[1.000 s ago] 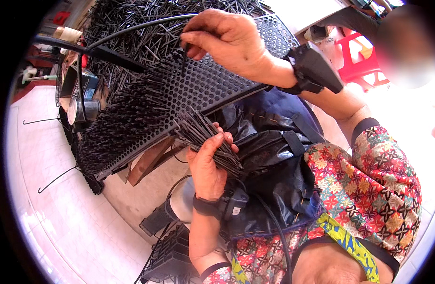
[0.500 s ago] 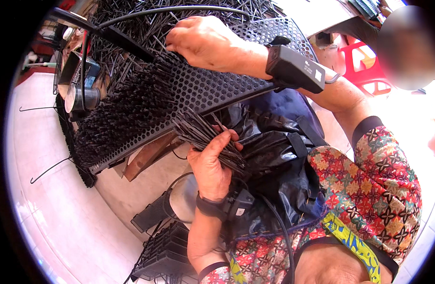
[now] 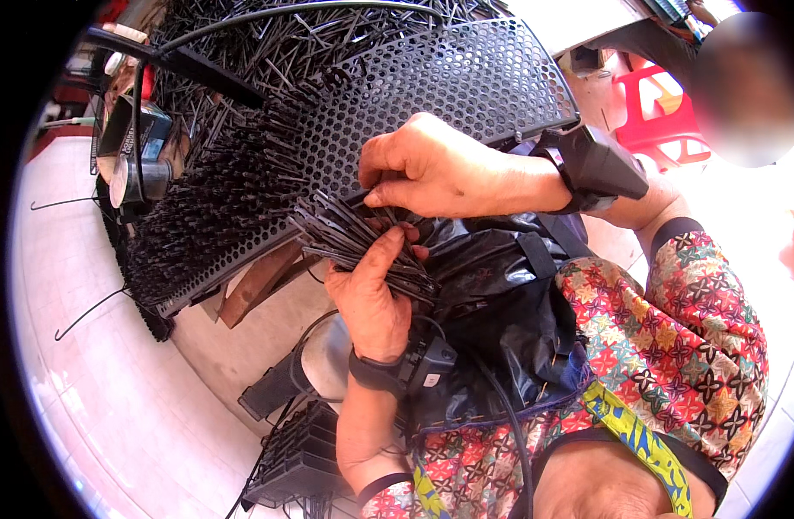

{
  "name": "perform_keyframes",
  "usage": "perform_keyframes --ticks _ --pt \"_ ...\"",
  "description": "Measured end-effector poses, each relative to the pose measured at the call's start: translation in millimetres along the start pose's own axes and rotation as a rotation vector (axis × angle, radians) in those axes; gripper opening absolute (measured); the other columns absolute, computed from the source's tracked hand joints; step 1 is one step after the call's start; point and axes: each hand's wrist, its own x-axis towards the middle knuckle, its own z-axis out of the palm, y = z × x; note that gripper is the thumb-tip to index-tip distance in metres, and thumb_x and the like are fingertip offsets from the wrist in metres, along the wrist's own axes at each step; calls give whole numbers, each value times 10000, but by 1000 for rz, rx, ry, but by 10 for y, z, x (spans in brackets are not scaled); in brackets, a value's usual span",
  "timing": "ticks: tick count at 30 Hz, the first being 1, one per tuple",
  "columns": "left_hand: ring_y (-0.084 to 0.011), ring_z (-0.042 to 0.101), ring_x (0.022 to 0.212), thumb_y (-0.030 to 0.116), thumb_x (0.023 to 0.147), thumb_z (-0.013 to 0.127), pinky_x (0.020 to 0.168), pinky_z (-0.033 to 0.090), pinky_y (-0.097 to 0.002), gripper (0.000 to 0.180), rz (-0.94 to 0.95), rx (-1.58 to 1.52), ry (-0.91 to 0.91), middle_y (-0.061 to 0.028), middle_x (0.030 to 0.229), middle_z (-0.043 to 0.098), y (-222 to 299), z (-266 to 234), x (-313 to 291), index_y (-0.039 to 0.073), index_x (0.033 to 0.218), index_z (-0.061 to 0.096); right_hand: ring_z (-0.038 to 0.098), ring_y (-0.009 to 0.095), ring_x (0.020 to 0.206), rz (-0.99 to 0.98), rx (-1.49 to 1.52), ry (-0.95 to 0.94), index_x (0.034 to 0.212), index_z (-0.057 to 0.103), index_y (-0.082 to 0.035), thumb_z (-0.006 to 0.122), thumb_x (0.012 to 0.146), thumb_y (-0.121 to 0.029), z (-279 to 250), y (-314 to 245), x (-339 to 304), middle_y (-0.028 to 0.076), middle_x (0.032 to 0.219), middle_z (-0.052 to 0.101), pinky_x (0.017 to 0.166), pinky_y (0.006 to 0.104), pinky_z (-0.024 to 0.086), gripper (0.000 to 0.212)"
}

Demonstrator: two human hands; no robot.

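My left hand (image 3: 373, 303) is wrapped round a bundle of thin black strips (image 3: 329, 232), held slanting below the edge of a black perforated board (image 3: 449, 73). Just above the bundle, my right hand (image 3: 432, 169) has its fingers drawn together in a pinch at the board's near edge. Whatever its fingertips may hold is too small or hidden to make out. Many black strips (image 3: 215, 212) stand upright in the holes across the board's left part. On the right part the holes show bare.
A heap of loose black strips (image 3: 328, 35) lies behind the board. A dark curved bar (image 3: 302, 16) arches over it. At left hang a metal cup (image 3: 146, 182) and wire hooks (image 3: 90, 313). A black crate (image 3: 302, 463) stands below; a red stool (image 3: 656, 108) and another person are at right.
My right hand has come back from the standing strips toward me and now pinches beside the bundle. My left hand has shifted slightly up and left, still holding the strips.
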Motion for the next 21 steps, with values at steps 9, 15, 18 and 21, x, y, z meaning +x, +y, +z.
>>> perform_keyframes --ticks 9,15,18,21 --pt "-173 585 718 -4 733 589 579 513 -307 140 -47 0 33 -63 789 571 -18 -44 -22 18 855 524 562 287 556 -419 -314 655 725 572 -15 612 669 -102 -342 8 476 135 600 552 512 330 459 111" --pt "-174 586 748 24 735 595 589 504 -330 148 -58 -5 2 -45 817 586 -44 -79 -11 56 866 533 561 284 595 -905 -543 804 747 538 -37 619 650 -84 -296 200 921 95 636 539 544 350 474 136" --pt "-178 584 743 19 737 589 578 503 -332 149 -40 -17 -34 -47 808 584 -44 -83 -6 52 870 533 553 263 598 -936 -636 727 767 538 -40 612 648 -69 -270 256 964 86 645 533 532 332 465 143" --pt "-165 577 688 -28 710 600 538 511 -305 163 -53 -70 9 -66 775 570 -23 -35 -21 17 853 535 549 242 615 -896 -702 596 798 548 -40 598 688 -53 -246 286 963 83 688 540 526 312 458 121"
